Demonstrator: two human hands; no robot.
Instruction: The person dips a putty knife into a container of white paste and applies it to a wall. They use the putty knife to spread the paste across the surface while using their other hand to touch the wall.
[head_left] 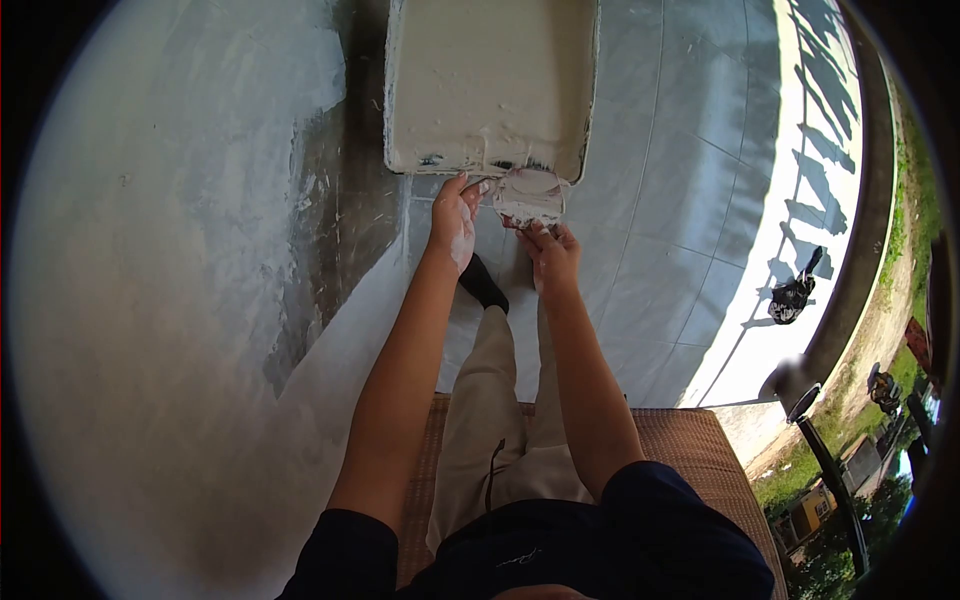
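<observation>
A putty knife [531,198], thickly coated with off-white paste, is held at the near rim of a tray. My right hand [552,255] grips its near end, fingers closed around it. At its left side is my left hand [458,222], smeared with white paste, with fingers bent in a pinch. Whatever sits between those left fingertips is too small and paste-covered to make out. Just beyond both hands stands the rectangular tray [390,120], holding a smooth layer of cream-coloured paste [490,80]. Dark marks and ridges of paste show along its near edge.
On the left rises a wall [200,250] with white patches and a bare dark strip [345,200]. Grey tiles [640,230] cover the floor. My legs rest over a brown woven seat [680,450]. A black crumpled item [792,298] lies on the sunlit ledge at right.
</observation>
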